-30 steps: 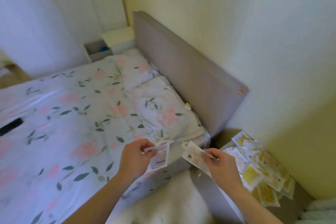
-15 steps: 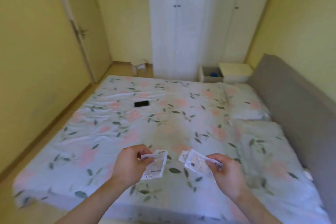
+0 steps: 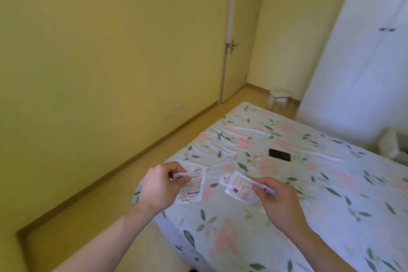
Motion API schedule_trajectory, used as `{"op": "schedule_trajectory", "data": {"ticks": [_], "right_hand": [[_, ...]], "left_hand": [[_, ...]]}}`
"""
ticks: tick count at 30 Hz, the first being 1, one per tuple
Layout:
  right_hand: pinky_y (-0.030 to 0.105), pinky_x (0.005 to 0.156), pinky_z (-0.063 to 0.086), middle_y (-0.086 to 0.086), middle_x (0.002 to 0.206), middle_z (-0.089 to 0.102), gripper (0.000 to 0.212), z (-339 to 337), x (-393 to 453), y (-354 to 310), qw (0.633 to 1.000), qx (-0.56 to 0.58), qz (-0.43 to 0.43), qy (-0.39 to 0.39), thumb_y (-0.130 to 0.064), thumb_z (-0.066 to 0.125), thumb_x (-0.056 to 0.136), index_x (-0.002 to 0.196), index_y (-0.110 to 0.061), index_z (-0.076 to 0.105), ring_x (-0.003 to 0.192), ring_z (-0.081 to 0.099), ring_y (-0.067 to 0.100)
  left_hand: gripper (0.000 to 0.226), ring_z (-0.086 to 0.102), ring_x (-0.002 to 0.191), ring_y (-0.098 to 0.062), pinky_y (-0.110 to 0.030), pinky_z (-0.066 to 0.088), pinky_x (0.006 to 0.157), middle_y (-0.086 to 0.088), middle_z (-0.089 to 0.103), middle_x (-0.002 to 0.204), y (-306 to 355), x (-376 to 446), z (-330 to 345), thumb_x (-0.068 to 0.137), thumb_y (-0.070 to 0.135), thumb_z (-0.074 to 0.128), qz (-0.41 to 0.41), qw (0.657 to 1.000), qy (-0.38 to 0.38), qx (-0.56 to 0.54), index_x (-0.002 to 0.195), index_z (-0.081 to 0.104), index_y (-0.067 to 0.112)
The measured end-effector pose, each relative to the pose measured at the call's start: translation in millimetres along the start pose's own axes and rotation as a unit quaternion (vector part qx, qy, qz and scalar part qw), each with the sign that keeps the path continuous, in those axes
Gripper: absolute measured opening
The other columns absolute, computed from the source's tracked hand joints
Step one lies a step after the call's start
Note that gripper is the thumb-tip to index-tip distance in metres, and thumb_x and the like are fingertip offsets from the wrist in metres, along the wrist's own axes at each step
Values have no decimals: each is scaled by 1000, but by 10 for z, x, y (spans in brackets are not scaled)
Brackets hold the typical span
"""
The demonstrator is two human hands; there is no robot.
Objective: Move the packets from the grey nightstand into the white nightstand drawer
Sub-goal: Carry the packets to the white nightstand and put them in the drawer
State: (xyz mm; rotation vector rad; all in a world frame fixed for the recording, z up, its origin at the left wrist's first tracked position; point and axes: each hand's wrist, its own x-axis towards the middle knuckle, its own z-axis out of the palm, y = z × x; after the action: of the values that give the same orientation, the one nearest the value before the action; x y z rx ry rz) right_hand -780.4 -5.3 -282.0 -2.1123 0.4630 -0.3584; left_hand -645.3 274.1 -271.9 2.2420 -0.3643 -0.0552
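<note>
Yellow walls surround a floral bed (image 3: 287, 183); left hand (image 3: 157, 185) pinches a packet (image 3: 192, 185) hanging lengthwise downward, right hand (image 3: 278, 199) pinches another packet (image 3: 241, 189) angled up-left.

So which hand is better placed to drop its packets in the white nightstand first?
Probably the right hand. It pinches packets over the bed, on the side where the white nightstand shows. The left hand grips its packet nearer the wall.

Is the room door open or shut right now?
Open, at least partly: the door stands angled away from its white frame, handle at its edge. How far it swings, cannot tell.
</note>
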Motion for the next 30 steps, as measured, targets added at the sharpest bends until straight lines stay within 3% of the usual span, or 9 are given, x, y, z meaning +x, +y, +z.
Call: {"op": "schedule_trajectory", "data": {"ticks": [5,9,16,20,25,30], "right_hand": [[13,61,48,-29,85,72,25,912,996,-429,996,22,-53,-74,-14,71,93,84,-37,76,83,67,-5],[11,61,45,-27,85,73,21,1569,1707,-786,987,19,-87,-137,-13,70,94,87,-32,77,85,67,-5],[22,62,47,-24,81,72,22,2873,2658,-1538,963,-12,-143,-230,-17,69,95,82,-36,74,77,66,4],[20,59,46,-29,84,70,19,3701,3055,-2066,950,-33,-164,-265,-25,67,96,84,-38,72,80,64,-3],[16,57,45,-30,83,71,22,4702,3420,-2597,945,-19,-157,-288,-21,65,97,85,-37,74,80,64,-7],[16,60,46,-34,83,69,23,5450,3735,-2946,952,-30,-126,-277,-22,65,96,84,-39,74,81,63,-9]], "left_hand": [[18,53,46,-15,-33,45,48,6,67,61,-541,675,-563,83,27,81,-57,997,58,0,70,69,30],[21,45,43,-8,-17,33,42,11,64,58,-938,1114,-992,83,25,82,-103,989,101,-11,68,69,30],[15,49,48,-8,-22,40,47,10,68,62,-1830,1444,-1806,83,28,82,-200,962,187,0,73,70,31],[16,59,57,-12,-25,44,49,16,69,66,-2353,1698,-2369,83,25,81,-233,946,225,8,73,71,32],[16,51,51,-8,-20,37,45,16,67,64,-3046,2254,-3033,84,25,79,-234,946,224,3,72,70,30],[17,50,51,-7,-19,35,47,16,68,66,-3612,3012,-3602,84,23,77,-221,961,167,13,71,69,30]]}}
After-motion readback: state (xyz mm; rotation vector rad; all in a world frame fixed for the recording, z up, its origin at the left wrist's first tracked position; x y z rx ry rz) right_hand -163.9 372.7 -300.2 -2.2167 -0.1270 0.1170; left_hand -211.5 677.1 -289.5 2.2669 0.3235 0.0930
